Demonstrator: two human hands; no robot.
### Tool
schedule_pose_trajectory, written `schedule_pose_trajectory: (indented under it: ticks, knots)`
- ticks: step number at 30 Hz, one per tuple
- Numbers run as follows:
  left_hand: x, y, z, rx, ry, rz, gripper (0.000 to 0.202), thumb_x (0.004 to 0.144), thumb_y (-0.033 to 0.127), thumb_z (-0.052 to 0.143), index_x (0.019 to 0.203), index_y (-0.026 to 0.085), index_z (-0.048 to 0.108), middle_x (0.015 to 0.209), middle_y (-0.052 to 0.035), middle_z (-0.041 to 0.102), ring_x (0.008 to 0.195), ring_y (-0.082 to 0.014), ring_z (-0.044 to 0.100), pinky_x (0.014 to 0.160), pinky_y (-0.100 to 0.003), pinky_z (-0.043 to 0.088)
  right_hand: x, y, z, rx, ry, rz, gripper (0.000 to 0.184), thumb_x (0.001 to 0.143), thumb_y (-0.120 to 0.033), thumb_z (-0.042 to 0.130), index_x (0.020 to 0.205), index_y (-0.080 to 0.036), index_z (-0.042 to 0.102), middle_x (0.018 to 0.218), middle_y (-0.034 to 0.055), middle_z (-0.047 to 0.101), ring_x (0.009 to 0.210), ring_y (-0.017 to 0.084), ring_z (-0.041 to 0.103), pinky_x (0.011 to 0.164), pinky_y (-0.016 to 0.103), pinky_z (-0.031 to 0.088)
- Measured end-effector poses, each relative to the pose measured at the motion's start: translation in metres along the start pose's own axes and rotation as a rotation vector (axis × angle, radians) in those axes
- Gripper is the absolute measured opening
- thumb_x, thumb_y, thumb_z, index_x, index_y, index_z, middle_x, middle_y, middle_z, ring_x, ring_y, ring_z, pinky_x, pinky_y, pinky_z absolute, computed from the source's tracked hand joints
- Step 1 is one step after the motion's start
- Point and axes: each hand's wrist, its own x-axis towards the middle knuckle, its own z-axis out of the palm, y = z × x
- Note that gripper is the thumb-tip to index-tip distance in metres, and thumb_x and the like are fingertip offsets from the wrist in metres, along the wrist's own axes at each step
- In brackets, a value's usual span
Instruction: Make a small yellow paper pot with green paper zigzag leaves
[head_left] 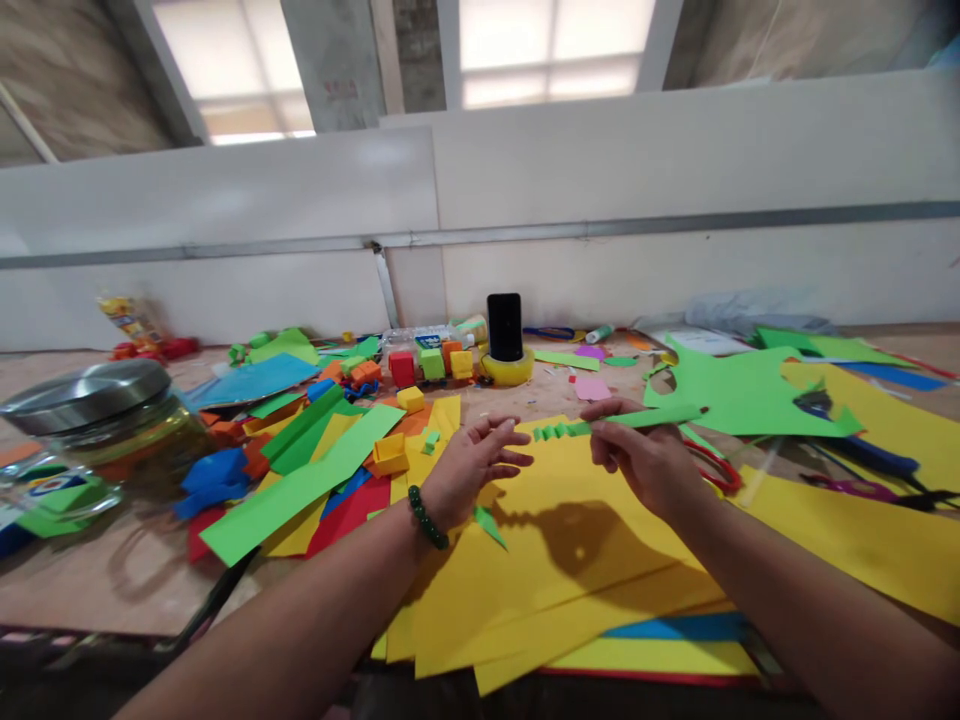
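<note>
My right hand (641, 458) pinches a narrow green paper strip (622, 422) that is pleated into zigzag folds at its left end. My left hand (474, 468), a green bead bracelet on its wrist, hovers just left of the folded end with fingers spread and nothing in them. Both hands are above a stack of large yellow paper sheets (570, 580). A small green paper scrap (489, 524) lies on the yellow sheet below my left hand.
A black phone (505, 326) stands in a yellow tape roll at the back. Coloured paper strips and small paper cubes (409, 400) clutter the left. A glass jar with a metal lid (90, 420) stands far left. Cut green sheet (739, 395) and red-handled scissors (716, 470) lie right.
</note>
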Motion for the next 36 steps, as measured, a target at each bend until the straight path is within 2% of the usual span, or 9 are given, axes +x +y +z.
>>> schedule_pose_trajectory:
  ticks: [5, 10, 15, 18, 22, 26, 30, 33, 36]
  knots:
    - [0.003, -0.003, -0.001, 0.189, 0.032, 0.134, 0.038, 0.067, 0.026, 0.078, 0.102, 0.016, 0.068, 0.095, -0.0058, 0.068, 0.074, -0.0108, 0.063, 0.067, -0.022, 0.046, -0.003, 0.002, 0.0, -0.057, -0.055, -0.029, 0.011, 0.078, -0.031, 0.065, 0.083, -0.022, 0.063, 0.052, -0.0031, 0.059, 0.047, 0.011, 0.051, 0.045, 0.025, 0.039]
    - [0.003, -0.005, 0.0, 0.202, -0.014, 0.132, 0.032, 0.059, 0.026, 0.081, 0.088, 0.013, 0.072, 0.076, -0.0038, 0.069, 0.067, -0.0119, 0.064, 0.066, -0.023, 0.044, -0.006, -0.004, 0.006, -0.099, -0.132, -0.004, 0.021, 0.078, -0.037, 0.068, 0.085, -0.018, 0.061, 0.054, -0.0021, 0.063, 0.046, 0.011, 0.055, 0.047, 0.025, 0.045]
    - [0.003, -0.002, -0.002, 0.182, 0.022, 0.114, 0.033, 0.06, 0.032, 0.081, 0.085, 0.012, 0.072, 0.073, -0.0053, 0.07, 0.066, -0.0138, 0.067, 0.064, -0.023, 0.044, -0.004, -0.005, 0.007, -0.08, -0.067, -0.012, 0.026, 0.076, -0.041, 0.071, 0.08, -0.016, 0.063, 0.055, -0.0004, 0.065, 0.045, 0.01, 0.055, 0.045, 0.023, 0.045]
    - [0.003, -0.001, -0.001, 0.179, 0.044, 0.122, 0.038, 0.06, 0.03, 0.081, 0.093, 0.013, 0.071, 0.074, -0.0059, 0.071, 0.066, -0.0147, 0.068, 0.063, -0.022, 0.045, -0.002, -0.002, 0.006, -0.066, -0.073, -0.025, 0.026, 0.073, -0.041, 0.073, 0.075, -0.016, 0.065, 0.059, 0.0013, 0.067, 0.048, 0.01, 0.057, 0.047, 0.023, 0.047]
    - [0.003, -0.003, 0.001, 0.207, 0.042, 0.143, 0.034, 0.063, 0.029, 0.079, 0.092, 0.012, 0.072, 0.078, -0.0074, 0.072, 0.067, -0.0164, 0.069, 0.06, -0.021, 0.044, -0.004, -0.003, 0.007, -0.036, -0.1, 0.007, 0.028, 0.069, -0.041, 0.077, 0.077, -0.016, 0.067, 0.06, 0.0026, 0.069, 0.051, 0.012, 0.06, 0.052, 0.026, 0.052]
    - [0.001, -0.005, 0.004, 0.277, -0.016, 0.223, 0.022, 0.07, 0.024, 0.073, 0.088, 0.013, 0.073, 0.077, -0.0052, 0.071, 0.068, -0.0146, 0.067, 0.059, -0.021, 0.043, -0.007, -0.004, 0.008, -0.071, -0.181, 0.058, 0.032, 0.062, -0.037, 0.082, 0.084, -0.017, 0.069, 0.067, 0.0028, 0.071, 0.06, 0.016, 0.065, 0.061, 0.03, 0.056]
    - [-0.003, -0.01, 0.008, 0.286, -0.128, 0.287, 0.015, 0.071, 0.019, 0.071, 0.085, 0.014, 0.072, 0.081, -0.0043, 0.071, 0.075, -0.0142, 0.064, 0.07, -0.023, 0.047, -0.009, -0.001, 0.012, -0.057, -0.195, 0.031, 0.03, 0.065, -0.041, 0.08, 0.08, -0.018, 0.068, 0.07, 0.0027, 0.071, 0.062, 0.016, 0.066, 0.062, 0.031, 0.057]
    - [-0.006, -0.015, 0.012, 0.243, -0.189, 0.292, 0.016, 0.073, 0.018, 0.068, 0.088, 0.014, 0.072, 0.087, -0.0055, 0.072, 0.082, -0.0152, 0.064, 0.078, -0.025, 0.048, -0.009, 0.001, 0.015, -0.06, -0.19, -0.009, 0.023, 0.068, -0.04, 0.078, 0.075, -0.02, 0.07, 0.064, 0.0006, 0.068, 0.06, 0.014, 0.064, 0.061, 0.029, 0.055]
    - [-0.01, -0.016, 0.015, 0.236, -0.195, 0.259, 0.015, 0.073, 0.016, 0.067, 0.087, 0.013, 0.072, 0.085, -0.0057, 0.072, 0.082, -0.0156, 0.065, 0.078, -0.025, 0.048, -0.01, 0.001, 0.017, -0.095, -0.165, -0.067, 0.017, 0.068, -0.036, 0.078, 0.071, -0.021, 0.072, 0.068, 0.0004, 0.068, 0.061, 0.013, 0.062, 0.059, 0.026, 0.054]
